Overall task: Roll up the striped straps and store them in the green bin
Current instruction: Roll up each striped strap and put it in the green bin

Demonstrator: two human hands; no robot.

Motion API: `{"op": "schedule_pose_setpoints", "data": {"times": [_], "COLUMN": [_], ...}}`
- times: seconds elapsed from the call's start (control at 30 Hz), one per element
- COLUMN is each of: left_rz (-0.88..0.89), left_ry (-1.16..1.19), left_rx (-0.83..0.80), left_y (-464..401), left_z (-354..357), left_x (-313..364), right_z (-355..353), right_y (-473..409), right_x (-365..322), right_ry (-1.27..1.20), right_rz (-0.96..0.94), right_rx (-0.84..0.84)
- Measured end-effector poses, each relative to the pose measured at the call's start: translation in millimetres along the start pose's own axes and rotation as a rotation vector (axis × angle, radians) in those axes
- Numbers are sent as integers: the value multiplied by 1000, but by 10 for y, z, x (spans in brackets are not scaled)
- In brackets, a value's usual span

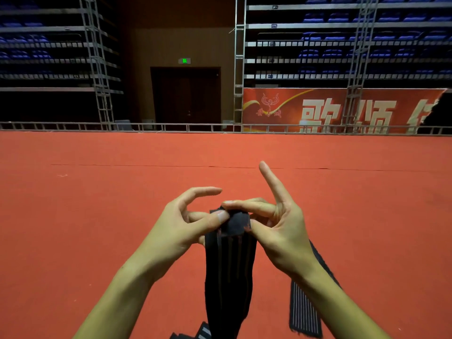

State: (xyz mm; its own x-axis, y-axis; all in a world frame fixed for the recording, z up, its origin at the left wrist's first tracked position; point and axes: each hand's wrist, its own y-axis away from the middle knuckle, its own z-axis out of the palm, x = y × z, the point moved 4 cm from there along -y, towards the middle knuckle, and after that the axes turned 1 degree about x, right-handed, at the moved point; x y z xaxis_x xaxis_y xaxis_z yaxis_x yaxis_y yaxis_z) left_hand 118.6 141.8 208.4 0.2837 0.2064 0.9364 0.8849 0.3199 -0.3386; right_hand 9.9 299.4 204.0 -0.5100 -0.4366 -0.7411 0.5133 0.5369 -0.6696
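Observation:
A dark strap with thin pale stripes [230, 272] hangs down from both hands in the lower middle of the view. Its top end is folded over into a small dark roll between the fingers. My left hand [181, 226] pinches that top end with thumb and fingers, the index finger arched above it. My right hand [276, 223] grips the other side of the roll, with one finger pointing straight up. A second striped strap [304, 311] lies on the floor under my right forearm. No green bin is in view.
Red carpet [97, 204] covers the floor out to a low metal rail [171, 127]. Behind it stand truss towers, tiers of blue seats, a dark double door [186, 94] and a red banner [342, 111]. More striped strap ends [203, 332] lie at the bottom edge.

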Motion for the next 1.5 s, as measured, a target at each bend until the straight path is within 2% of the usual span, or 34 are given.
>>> {"op": "schedule_pose_setpoints", "data": {"times": [0.1, 0.33, 0.4, 0.47, 0.53, 0.87, 1.0, 1.23, 1.37, 1.5], "left_rz": [78, 233, 246, 248, 245, 30, -1, 50, 74, 131], "left_ry": [-84, -91, -116, -147, -161, -101, -41, -36, -121, -234], "left_rx": [-2, 37, 53, 62, 52, 47, 31, 39, 6, 4], "left_y": [-6, 15, 31, 33, 37, 81, 87, 97, 121, 145], "left_z": [1, 40, 34, 27, 41, 12, 27, 9, -18, -7], "left_x": [-21, 25, 42, 40, 44, 10, 39, 63, 52, 46], "right_z": [-20, -162, -203, -196, -168, -159, -159, -162, -217, -174], "right_y": [44, 50, 16, -7, -10, 43, 54, 72, 95, 95], "right_x": [-3, -97, -103, -73, -41, 18, 30, 54, 36, 59], "right_ry": [-44, -16, 86, 224, 260, 214, 198, 182, 223, 253], "right_rz": [41, 74, 82, 73, 49, 23, 21, 92, 159, 118], "right_rx": [-25, -92, -92, -122, -155, -63, -42, -99, -202, -217]}}
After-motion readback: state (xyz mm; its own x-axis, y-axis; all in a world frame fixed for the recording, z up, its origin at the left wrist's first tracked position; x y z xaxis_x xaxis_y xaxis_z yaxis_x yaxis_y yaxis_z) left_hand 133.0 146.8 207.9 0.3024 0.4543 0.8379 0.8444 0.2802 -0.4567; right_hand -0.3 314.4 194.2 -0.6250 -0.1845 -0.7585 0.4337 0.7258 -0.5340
